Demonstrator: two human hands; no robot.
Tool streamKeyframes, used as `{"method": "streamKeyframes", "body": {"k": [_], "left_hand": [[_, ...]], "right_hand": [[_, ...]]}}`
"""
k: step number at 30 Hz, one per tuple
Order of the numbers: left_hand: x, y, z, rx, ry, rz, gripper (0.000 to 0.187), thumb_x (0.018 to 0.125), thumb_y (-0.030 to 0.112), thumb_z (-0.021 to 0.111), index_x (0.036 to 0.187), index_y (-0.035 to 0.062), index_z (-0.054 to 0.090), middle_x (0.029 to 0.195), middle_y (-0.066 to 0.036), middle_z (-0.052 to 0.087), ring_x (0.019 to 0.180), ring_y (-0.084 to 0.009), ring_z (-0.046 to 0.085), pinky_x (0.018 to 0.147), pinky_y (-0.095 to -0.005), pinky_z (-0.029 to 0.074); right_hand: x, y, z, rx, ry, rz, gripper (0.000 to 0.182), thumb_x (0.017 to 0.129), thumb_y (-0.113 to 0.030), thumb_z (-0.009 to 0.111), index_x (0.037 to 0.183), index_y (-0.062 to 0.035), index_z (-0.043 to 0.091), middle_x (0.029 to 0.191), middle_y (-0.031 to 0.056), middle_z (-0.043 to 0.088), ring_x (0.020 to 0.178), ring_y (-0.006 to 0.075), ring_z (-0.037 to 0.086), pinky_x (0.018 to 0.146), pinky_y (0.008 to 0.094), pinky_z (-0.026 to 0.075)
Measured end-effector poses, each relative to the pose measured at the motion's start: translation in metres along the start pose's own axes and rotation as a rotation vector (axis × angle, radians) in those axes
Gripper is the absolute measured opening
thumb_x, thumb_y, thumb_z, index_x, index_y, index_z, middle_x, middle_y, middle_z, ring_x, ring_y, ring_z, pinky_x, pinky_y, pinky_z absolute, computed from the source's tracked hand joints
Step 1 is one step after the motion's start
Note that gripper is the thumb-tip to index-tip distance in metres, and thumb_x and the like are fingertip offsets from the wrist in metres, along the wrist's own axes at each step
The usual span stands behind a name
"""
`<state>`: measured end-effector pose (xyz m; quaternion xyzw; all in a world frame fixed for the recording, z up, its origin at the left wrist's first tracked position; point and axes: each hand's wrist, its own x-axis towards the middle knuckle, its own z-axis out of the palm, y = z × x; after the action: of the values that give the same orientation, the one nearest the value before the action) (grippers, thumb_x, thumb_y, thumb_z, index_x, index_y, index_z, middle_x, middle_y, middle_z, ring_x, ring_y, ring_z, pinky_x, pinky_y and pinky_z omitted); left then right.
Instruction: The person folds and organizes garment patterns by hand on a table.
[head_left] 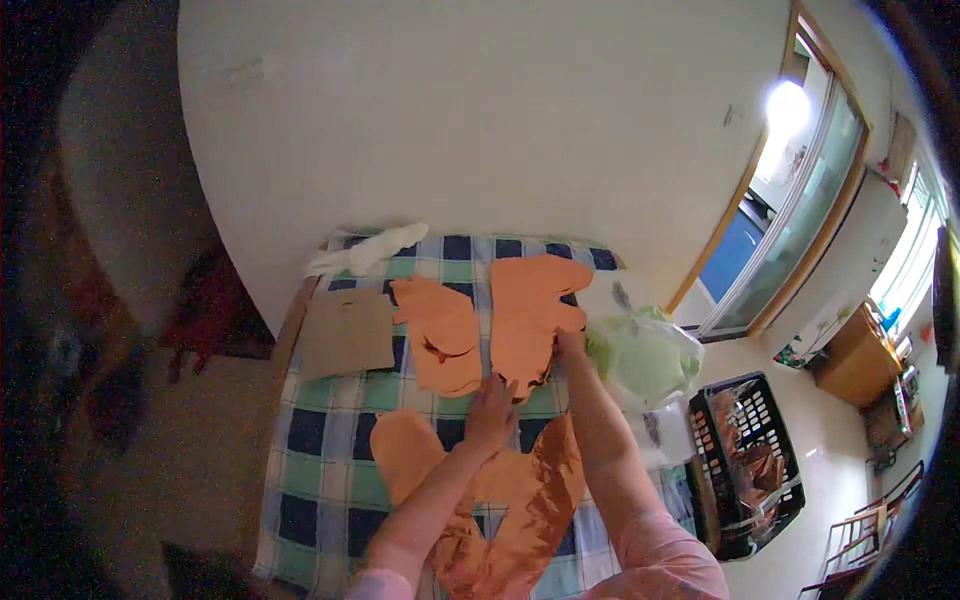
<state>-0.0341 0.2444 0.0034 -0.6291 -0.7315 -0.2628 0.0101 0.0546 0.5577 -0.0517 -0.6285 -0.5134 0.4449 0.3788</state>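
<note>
Several orange cut fabric pieces lie on a blue, green and white checked cloth (310,440). My left hand (492,405) rests flat with fingers spread at the lower edge of a tall orange piece (525,310). My right hand (570,345) touches that same piece at its right edge. Another orange piece (445,335) lies just left of it. A shiny orange satin piece (535,500) and a matte orange piece (405,450) lie near me, under my forearms. A brown cardboard pattern (348,332) sits at the left.
White cloth (368,250) is bunched at the far left corner by the wall. A plastic bag with green material (648,360) lies at the right edge. A black crate (745,460) with orange fabric stands on the floor to the right. Glass doors are beyond.
</note>
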Motion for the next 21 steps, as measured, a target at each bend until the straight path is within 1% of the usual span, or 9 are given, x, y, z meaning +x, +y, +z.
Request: {"method": "streamKeyframes", "body": {"k": [3,5,7,9,10,13,14,18,21], "left_hand": [[0.010,0.001,0.012,0.070,-0.099,-0.017,0.053,0.084,0.024,0.056,0.134,0.0108,0.042,0.138,-0.019,0.035,0.127,-0.0360,0.037,0.102,-0.0465,0.033],[0.010,-0.002,0.027,0.190,0.294,0.120,0.052,0.086,0.025,0.055,0.134,0.0105,0.042,0.137,-0.020,0.037,0.127,-0.0359,0.036,0.103,-0.0474,0.032],[0.008,-0.002,0.029,0.209,0.318,0.147,0.051,0.087,0.026,0.053,0.134,0.0106,0.042,0.136,-0.021,0.039,0.128,-0.0357,0.035,0.103,-0.0479,0.032],[0.010,0.004,0.012,0.120,-0.024,0.063,0.051,0.088,0.027,0.052,0.135,0.0112,0.042,0.134,-0.021,0.041,0.128,-0.0355,0.035,0.103,-0.0478,0.032],[0.010,0.001,0.019,0.225,0.164,0.107,0.051,0.088,0.027,0.051,0.135,0.0107,0.041,0.134,-0.021,0.040,0.129,-0.0351,0.034,0.104,-0.0480,0.031],[0.007,0.001,0.032,0.390,0.364,0.142,0.053,0.089,0.027,0.050,0.137,0.0081,0.038,0.137,-0.022,0.039,0.131,-0.0336,0.032,0.105,-0.0482,0.029],[0.007,0.004,0.030,0.350,0.189,0.088,0.055,0.089,0.027,0.050,0.138,0.0065,0.036,0.137,-0.022,0.038,0.132,-0.0328,0.031,0.106,-0.0480,0.029],[0.005,0.012,-0.022,0.041,-0.001,0.010,0.060,0.089,0.024,0.051,0.140,0.0004,0.029,0.140,-0.023,0.035,0.134,-0.0324,0.028,0.108,-0.0469,0.026],[0.003,0.010,-0.021,-0.023,0.012,0.004,0.062,0.088,0.022,0.051,0.140,-0.0007,0.026,0.141,-0.023,0.033,0.135,-0.0323,0.026,0.109,-0.0464,0.025]], "right_hand": [[0.053,0.032,0.018,0.028,-0.091,-0.132,0.031,0.073,-0.024,0.072,0.085,0.0033,0.063,0.079,0.0111,0.066,0.063,0.0220,0.062,0.051,0.0369,0.049],[0.093,0.049,0.033,-0.231,-0.019,-0.454,0.031,0.073,-0.025,0.072,0.085,0.0018,0.063,0.080,0.0122,0.066,0.066,0.0230,0.064,0.052,0.0361,0.050],[0.067,0.023,0.033,-0.507,0.089,-0.526,0.033,0.075,-0.028,0.070,0.088,0.0011,0.062,0.085,0.0124,0.065,0.073,0.0248,0.063,0.058,0.0372,0.050],[0.036,-0.004,0.032,-0.645,0.151,-0.546,0.035,0.077,-0.031,0.068,0.090,0.0005,0.061,0.090,0.0127,0.064,0.080,0.0266,0.062,0.064,0.0383,0.050],[0.022,-0.014,0.030,-0.670,0.176,-0.554,0.036,0.078,-0.032,0.067,0.092,0.0002,0.060,0.092,0.0128,0.063,0.083,0.0275,0.062,0.067,0.0389,0.050],[-0.008,-0.024,0.020,-0.386,0.198,-0.584,0.038,0.080,-0.034,0.065,0.096,-0.0007,0.059,0.100,0.0133,0.062,0.091,0.0290,0.060,0.073,0.0401,0.049],[-0.018,-0.023,0.015,-0.270,0.200,-0.602,0.038,0.080,-0.033,0.065,0.098,-0.0010,0.058,0.102,0.0135,0.061,0.093,0.0287,0.060,0.073,0.0401,0.049],[-0.105,-0.055,0.020,-0.549,0.037,-1.117,0.034,0.078,-0.027,0.068,0.100,-0.0023,0.059,0.101,0.0153,0.061,0.088,0.0251,0.060,0.068,0.0377,0.048],[-0.136,-0.078,0.010,-0.561,-0.288,-0.929,0.025,0.080,-0.022,0.067,0.094,-0.0024,0.062,0.088,0.0167,0.063,0.078,0.0248,0.061,0.062,0.0377,0.047]]}}
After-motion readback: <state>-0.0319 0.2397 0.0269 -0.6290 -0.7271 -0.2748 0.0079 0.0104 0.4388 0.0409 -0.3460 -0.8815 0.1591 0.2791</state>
